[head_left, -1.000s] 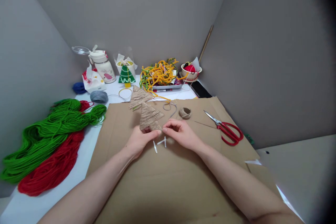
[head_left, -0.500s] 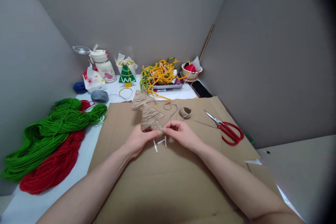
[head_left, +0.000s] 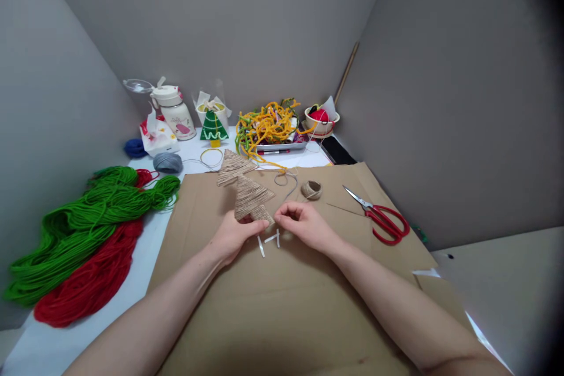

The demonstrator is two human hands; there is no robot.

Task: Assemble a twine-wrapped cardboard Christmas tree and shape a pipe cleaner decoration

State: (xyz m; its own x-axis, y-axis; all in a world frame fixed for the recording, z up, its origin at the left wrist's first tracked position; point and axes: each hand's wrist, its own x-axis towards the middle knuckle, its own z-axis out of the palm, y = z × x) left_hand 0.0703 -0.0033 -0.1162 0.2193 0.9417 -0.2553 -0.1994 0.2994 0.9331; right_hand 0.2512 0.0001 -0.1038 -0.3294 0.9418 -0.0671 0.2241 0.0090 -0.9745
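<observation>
Grey walls [head_left: 211, 23] closed in a white desk [head_left: 110, 312], and a broad sheet of brown cardboard [head_left: 264, 311] covered its middle and near part. At the far left, a green yarn hank [head_left: 74, 223] lay beside and partly over a red yarn hank [head_left: 88, 282]. Behind them were a blue yarn bundle [head_left: 135, 148], a tissue pack [head_left: 157, 138], a white bottle [head_left: 177, 117] and a grey yarn ball [head_left: 167, 163].

The left forearm reached in from the lower left. The left hand [head_left: 233, 238] was clamped on the trunk of a twine-wrapped tree [head_left: 253, 195], thumb on top and the other fingers mostly hidden beneath. The tree was tilted, its tip pointing away to the left, over the cardboard's far part. Small white strips [head_left: 261, 246] lay just below the trunk.

The right hand [head_left: 304, 225], apart from the left, stood just beside the trunk's end, thumb and forefinger pinched together; whether a strand ran between them could not be told. Beyond it sat a twine ball [head_left: 311, 190], and farther right lay red-handled scissors [head_left: 384, 220], blades pointing away to the left.
</observation>
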